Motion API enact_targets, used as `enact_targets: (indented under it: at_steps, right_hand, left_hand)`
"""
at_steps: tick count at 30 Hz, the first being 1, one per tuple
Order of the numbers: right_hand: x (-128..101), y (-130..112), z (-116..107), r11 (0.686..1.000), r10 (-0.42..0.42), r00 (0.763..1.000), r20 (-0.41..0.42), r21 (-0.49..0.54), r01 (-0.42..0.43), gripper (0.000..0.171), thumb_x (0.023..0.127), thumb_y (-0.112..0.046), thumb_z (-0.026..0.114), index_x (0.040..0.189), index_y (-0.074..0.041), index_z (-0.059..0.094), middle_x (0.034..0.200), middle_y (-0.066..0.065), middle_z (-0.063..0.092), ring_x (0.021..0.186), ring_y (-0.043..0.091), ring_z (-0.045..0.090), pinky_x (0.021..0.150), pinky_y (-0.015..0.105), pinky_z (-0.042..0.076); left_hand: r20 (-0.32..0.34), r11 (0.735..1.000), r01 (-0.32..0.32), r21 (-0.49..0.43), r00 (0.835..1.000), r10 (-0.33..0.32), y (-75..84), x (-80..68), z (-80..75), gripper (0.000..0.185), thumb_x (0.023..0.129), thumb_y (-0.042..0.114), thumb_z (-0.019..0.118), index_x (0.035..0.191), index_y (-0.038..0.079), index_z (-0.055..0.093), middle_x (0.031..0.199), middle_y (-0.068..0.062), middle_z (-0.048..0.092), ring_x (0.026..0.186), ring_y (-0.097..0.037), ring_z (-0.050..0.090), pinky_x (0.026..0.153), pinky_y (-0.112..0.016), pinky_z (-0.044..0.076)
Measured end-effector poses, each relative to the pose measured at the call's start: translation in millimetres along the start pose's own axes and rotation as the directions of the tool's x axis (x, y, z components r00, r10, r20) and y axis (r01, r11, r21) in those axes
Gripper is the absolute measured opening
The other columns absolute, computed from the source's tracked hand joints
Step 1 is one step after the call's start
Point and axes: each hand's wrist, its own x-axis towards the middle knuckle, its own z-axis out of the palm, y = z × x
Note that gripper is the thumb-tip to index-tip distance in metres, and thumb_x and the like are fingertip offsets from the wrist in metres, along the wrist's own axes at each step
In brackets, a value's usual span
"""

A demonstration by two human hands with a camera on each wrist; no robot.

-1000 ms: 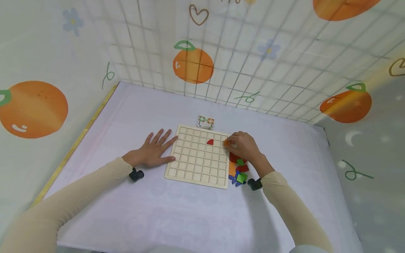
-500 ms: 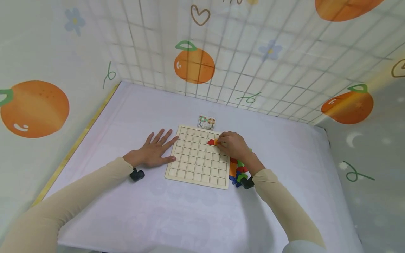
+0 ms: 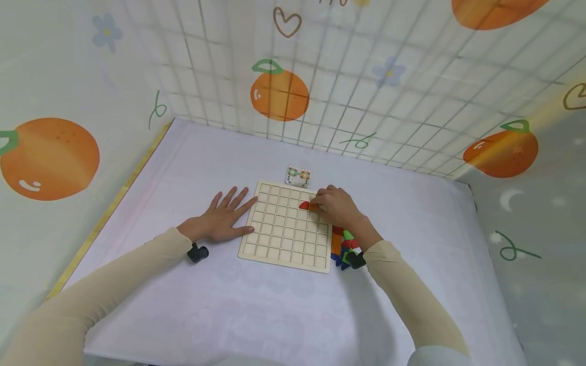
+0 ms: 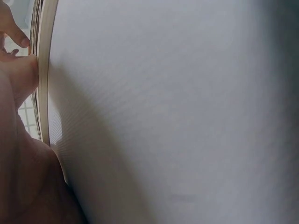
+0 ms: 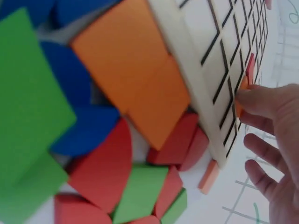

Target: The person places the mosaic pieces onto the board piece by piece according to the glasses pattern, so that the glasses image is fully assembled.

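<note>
A pale wooden grid board (image 3: 284,231) lies on the table. My left hand (image 3: 224,217) rests flat on its left side, fingers spread, thumb and fingertips at the board's edge. A red quarter-round tile (image 3: 304,205) sits in a cell of an upper row. Beside it on the right, my right hand (image 3: 338,206) pinches a small orange tile (image 5: 243,85) at the board's surface. The thumb shows on the tile in the right wrist view; the tile's exact shape is mostly hidden.
Right of the board lies a loose pile of orange tiles (image 5: 124,56), blue tiles (image 5: 70,74), green tiles (image 5: 30,116) and red tiles (image 5: 105,163), partly under the right wrist. A small patterned card (image 3: 298,176) lies behind the board. Printed curtains surround the table.
My right hand has moved left from the board's right edge with the orange tile, bringing it next to the red one. The left hand has stayed in place.
</note>
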Motion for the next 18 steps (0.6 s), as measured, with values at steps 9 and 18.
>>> enact_targets:
  at_steps: [9,18]
  right_hand:
    - [-17.3,5.2,6.8,0.977,0.158,0.987,0.015,0.144,-0.159,0.021,0.09,-0.02,0.073,0.11,-0.013,0.076,0.112,0.003,0.068,0.104,0.023,0.059,0.089,0.039,0.051]
    - [-51.3,16.0,9.7,0.974,0.193,0.979,-0.071,0.138,-0.182,0.023,0.088,-0.023,0.076,0.106,-0.009,0.076,0.104,0.005,0.066,0.094,0.022,0.057,0.082,0.037,0.053]
  left_hand:
    - [-0.003,1.0,0.004,0.0,1.0,-0.004,0.3,-1.3,2.6,0.088,0.094,0.072,0.035,0.16,0.022,0.005,0.164,-0.012,-0.009,0.147,-0.036,-0.014,0.111,-0.062,-0.007]
    - [-0.022,1.0,-0.011,-0.005,1.0,0.011,-1.4,-1.8,1.6,0.087,0.095,0.07,0.036,0.16,0.021,0.007,0.164,-0.013,-0.007,0.147,-0.037,-0.013,0.111,-0.063,-0.007]
